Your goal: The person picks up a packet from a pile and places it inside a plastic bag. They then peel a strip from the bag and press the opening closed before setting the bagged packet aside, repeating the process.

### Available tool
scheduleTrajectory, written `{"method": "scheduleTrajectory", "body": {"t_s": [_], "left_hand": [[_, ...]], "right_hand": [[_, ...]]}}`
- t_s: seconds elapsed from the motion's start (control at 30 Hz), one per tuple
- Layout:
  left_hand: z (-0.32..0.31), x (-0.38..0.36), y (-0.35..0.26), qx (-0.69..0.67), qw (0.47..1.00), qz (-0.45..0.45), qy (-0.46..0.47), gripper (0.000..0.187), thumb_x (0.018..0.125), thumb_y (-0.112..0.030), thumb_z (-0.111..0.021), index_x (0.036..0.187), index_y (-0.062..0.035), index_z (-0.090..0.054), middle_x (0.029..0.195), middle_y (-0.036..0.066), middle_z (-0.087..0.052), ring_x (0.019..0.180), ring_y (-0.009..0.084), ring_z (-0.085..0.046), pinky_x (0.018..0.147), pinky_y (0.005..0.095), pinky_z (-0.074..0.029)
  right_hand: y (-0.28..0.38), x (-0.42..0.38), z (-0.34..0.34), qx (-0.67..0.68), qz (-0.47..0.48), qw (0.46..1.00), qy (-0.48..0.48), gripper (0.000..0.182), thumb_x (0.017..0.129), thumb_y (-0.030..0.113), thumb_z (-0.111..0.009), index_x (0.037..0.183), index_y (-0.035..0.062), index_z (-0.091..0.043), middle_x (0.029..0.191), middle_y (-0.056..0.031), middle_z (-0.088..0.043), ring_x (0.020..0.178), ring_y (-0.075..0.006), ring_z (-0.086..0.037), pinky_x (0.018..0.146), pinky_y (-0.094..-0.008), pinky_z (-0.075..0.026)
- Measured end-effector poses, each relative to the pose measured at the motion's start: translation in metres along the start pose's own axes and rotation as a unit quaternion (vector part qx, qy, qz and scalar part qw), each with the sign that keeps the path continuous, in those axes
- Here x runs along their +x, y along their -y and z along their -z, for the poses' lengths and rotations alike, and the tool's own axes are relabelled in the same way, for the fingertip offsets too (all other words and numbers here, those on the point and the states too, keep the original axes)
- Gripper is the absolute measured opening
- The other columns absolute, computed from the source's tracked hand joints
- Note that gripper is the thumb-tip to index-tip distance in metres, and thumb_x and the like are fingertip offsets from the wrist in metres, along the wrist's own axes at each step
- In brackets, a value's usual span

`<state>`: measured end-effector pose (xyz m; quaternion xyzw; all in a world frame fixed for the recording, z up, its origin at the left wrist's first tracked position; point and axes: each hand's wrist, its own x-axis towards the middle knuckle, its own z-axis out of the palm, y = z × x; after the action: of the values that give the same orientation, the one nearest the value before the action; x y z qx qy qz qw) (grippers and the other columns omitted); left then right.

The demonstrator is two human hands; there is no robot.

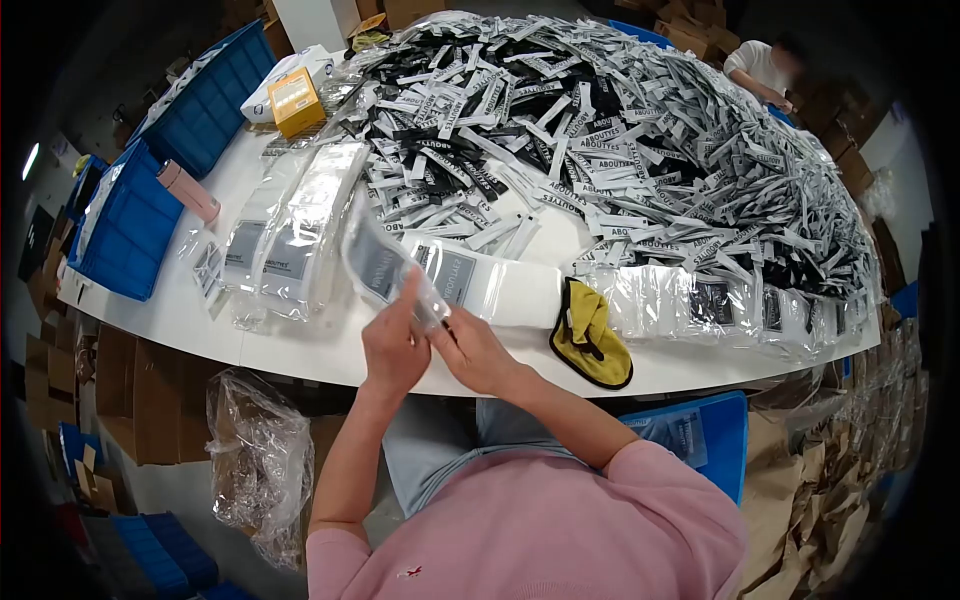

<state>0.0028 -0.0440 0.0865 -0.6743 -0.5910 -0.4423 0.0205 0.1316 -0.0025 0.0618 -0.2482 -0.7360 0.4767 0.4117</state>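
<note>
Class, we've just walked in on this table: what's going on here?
Someone's left hand and right hand hold a clear packet over a white table. Beyond lies a big heap of small sachets. More packets lie leftward; a yellow cloth lies rightward. Another person is at the far side.

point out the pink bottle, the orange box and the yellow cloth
Pink bottle (188, 192): head view, middle of its side.
Orange box (294, 97): head view, its printed face.
Yellow cloth (597, 327): head view, yellow part near its middle.
</note>
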Motion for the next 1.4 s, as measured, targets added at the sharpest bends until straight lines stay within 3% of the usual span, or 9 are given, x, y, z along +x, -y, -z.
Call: {"method": "scheduleTrajectory", "body": {"t_s": [0.03, 0.23, 0.33, 0.63, 0.77, 1.1, 1.17, 1.27, 1.4], "left_hand": [[-0.005, 0.000, -0.002, 0.011, 0.993, -0.120, 0.005, 0.066, 0.062, 0.006, -0.056, 0.127, -0.0042, -0.047, 0.063, 0.008, -0.053, 0.054, 0.0240, -0.053, 0.048, 0.0349, -0.043], [0.001, 0.003, -0.008, 0.003, 0.998, -0.060, 0.022, 0.065, 0.064, 0.005, -0.055, 0.127, -0.0077, -0.048, 0.064, 0.008, -0.053, 0.052, 0.0249, -0.053, 0.048, 0.0357, -0.044], [0.004, -0.002, -0.024, 0.014, 0.992, -0.086, 0.095, 0.065, 0.066, 0.000, -0.057, 0.130, -0.0080, -0.044, 0.064, 0.009, -0.053, 0.055, 0.0260, -0.054, 0.049, 0.0355, -0.045], [0.057, 0.046, -0.020, 0.127, 0.961, -0.133, 0.206, 0.067, 0.070, -0.005, -0.062, 0.132, -0.0070, -0.038, 0.088, 0.012, -0.056, 0.093, 0.0288, -0.053, 0.089, 0.0388, -0.038], [0.070, 0.058, -0.005, -0.083, 0.913, 0.118, 0.381, 0.029, 0.069, 0.000, -0.062, 0.098, 0.0020, -0.063, 0.076, 0.008, -0.063, 0.074, 0.0151, -0.059, 0.069, 0.0293, -0.048], [0.059, 0.037, -0.001, -0.109, 0.921, 0.242, 0.285, 0.014, 0.076, -0.010, -0.062, 0.080, 0.0039, -0.063, 0.060, 0.006, -0.058, 0.057, 0.0069, -0.049, 0.054, 0.0253, -0.043], [0.054, 0.031, -0.002, -0.177, 0.902, 0.235, 0.315, 0.012, 0.078, -0.007, -0.062, 0.078, 0.0052, -0.062, 0.061, 0.001, -0.056, 0.059, 0.0039, -0.046, 0.052, 0.0226, -0.040], [0.046, 0.020, 0.000, -0.189, 0.905, 0.220, 0.311, 0.016, 0.079, -0.010, -0.063, 0.072, 0.0046, -0.061, 0.057, -0.001, -0.050, 0.057, 0.0031, -0.042, 0.048, 0.0229, -0.035], [0.042, 0.014, -0.006, -0.181, 0.929, 0.208, 0.246, 0.023, 0.078, -0.010, -0.063, 0.066, 0.0066, -0.054, 0.049, 0.005, -0.043, 0.051, 0.0063, -0.036, 0.045, 0.0273, -0.033]], "right_hand": [[-0.005, 0.003, 0.008, -0.012, 0.000, 1.000, -0.010, 0.027, 0.085, 0.018, -0.049, 0.103, -0.0021, -0.051, 0.086, -0.0175, -0.059, 0.082, -0.0357, -0.057, 0.070, -0.0384, -0.046], [0.004, 0.002, 0.014, 0.209, -0.137, 0.968, 0.023, 0.015, 0.076, 0.009, -0.063, 0.079, -0.0036, -0.056, 0.068, -0.0105, -0.056, 0.064, -0.0114, -0.058, 0.057, -0.0276, -0.047], [-0.010, 0.008, 0.023, 0.006, 0.018, 0.999, -0.039, 0.010, 0.077, 0.008, -0.062, 0.083, -0.0010, -0.061, 0.068, -0.0095, -0.062, 0.061, -0.0110, -0.059, 0.056, -0.0286, -0.048], [0.004, 0.013, 0.030, 0.016, -0.052, 0.995, 0.079, 0.014, 0.078, 0.010, -0.060, 0.089, 0.0022, -0.065, 0.073, -0.0098, -0.064, 0.061, -0.0127, -0.059, 0.057, -0.0279, -0.046], [0.001, 0.013, 0.029, 0.105, -0.110, 0.980, 0.125, 0.013, 0.080, 0.009, -0.058, 0.089, 0.0017, -0.065, 0.073, -0.0037, -0.063, 0.066, -0.0075, -0.056, 0.058, -0.0252, -0.045], [0.007, 0.005, 0.034, 0.277, -0.162, 0.939, 0.125, 0.018, 0.083, 0.017, -0.059, 0.083, -0.0001, -0.064, 0.066, -0.0027, -0.060, 0.060, -0.0092, -0.054, 0.055, -0.0253, -0.043], [0.005, 0.004, 0.031, -0.013, -0.077, 0.990, 0.120, 0.020, 0.081, 0.019, -0.061, 0.077, -0.0006, -0.063, 0.059, -0.0090, -0.057, 0.054, -0.0137, -0.053, 0.051, -0.0280, -0.042], [0.017, 0.005, 0.034, -0.040, -0.031, 0.989, 0.138, 0.021, 0.079, 0.020, -0.063, 0.073, -0.0005, -0.061, 0.057, -0.0149, -0.054, 0.051, -0.0217, -0.055, 0.049, -0.0318, -0.041], [0.020, -0.001, 0.031, -0.142, 0.012, 0.980, 0.136, 0.018, 0.079, 0.016, -0.064, 0.085, -0.0003, -0.062, 0.065, -0.0120, -0.059, 0.058, -0.0141, -0.056, 0.053, -0.0278, -0.043]]}}
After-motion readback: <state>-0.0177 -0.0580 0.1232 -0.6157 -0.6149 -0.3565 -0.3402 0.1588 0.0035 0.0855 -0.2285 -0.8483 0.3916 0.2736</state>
